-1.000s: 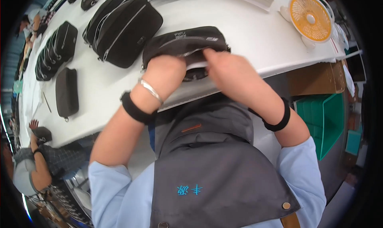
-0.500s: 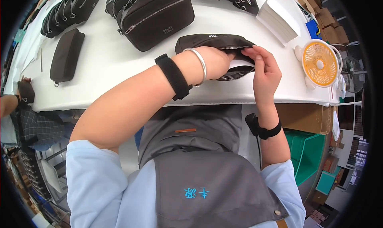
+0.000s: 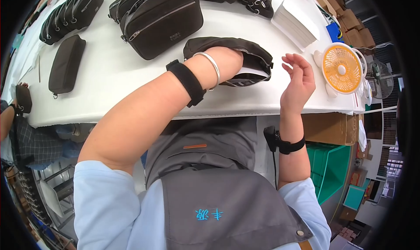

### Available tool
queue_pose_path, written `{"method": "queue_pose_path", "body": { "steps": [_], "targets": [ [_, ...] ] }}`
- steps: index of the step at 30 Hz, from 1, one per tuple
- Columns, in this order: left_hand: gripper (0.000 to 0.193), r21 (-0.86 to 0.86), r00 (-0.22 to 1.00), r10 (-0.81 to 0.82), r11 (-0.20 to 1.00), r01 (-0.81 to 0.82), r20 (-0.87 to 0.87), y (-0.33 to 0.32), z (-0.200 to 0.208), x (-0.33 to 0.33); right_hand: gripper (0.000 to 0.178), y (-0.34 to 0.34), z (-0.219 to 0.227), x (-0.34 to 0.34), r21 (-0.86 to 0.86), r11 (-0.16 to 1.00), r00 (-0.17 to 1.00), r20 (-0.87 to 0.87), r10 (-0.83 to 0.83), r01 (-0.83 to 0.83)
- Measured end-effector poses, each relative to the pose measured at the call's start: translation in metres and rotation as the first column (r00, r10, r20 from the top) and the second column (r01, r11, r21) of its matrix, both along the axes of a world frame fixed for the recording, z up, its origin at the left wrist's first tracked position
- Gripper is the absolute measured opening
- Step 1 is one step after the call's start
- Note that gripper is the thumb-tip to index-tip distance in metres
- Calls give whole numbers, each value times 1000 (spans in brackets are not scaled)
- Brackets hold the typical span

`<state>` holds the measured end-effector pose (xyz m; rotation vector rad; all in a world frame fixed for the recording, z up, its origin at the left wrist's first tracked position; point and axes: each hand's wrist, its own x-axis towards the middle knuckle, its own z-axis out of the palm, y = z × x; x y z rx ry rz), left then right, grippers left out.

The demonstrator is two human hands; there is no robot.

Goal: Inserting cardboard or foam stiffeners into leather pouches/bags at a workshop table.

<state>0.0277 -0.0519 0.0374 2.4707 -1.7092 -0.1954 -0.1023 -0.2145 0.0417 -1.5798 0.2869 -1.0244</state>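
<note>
We see our left hand pushed into the mouth of a dark zipped bag, knuckles and fingers hidden inside, so we cannot tell how far it is closed or whether it has hold of anything. The bag lies around that hand on the white table, its zip parted and its opening toward us; just to the right of the hidden fingers, something white shows within the opening. Our right hand is raised beside the bag's right end, apart from it, with the fingers loosely bent, well parted from the palm and holding nothing. Next to it on the right we have an orange and white fan, and beyond its fingertips a stack of white sheets. Past the left hand, farther from us, stands a larger dark bag with a slanting zip, and well to the left of that hand lies a slim dark pouch. Below the right hand, past the table edge, we see a cardboard box and a green crate
</note>
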Motion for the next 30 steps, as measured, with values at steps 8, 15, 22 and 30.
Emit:
{"method": "queue_pose_path", "body": {
  "steps": [8, 15, 22, 30],
  "targets": [
    [19, -71, 992, -78, 994, 85, 101, 2, -19, 5, 20, -2, -31, -22, 4, 1000, 985, -170, -11, 12],
    [22, -93, 998, -53, 994, 56, 32, 3, -12, -2, 24, 12, -46, -33, -3, 1000, 927, -375, 13, -16],
    [23, -159, 995, -51, 985, 64, 87, 0, -20, -1, 35, 32, -36, -31, 236, 960, 914, -336, 226, -150],
    [23, -51, 988, -130, 990, 134, 81, 3, -5, -13, 61, 50, -23, -48, 577, 806, 886, -296, 356, -131]
  ]
}}
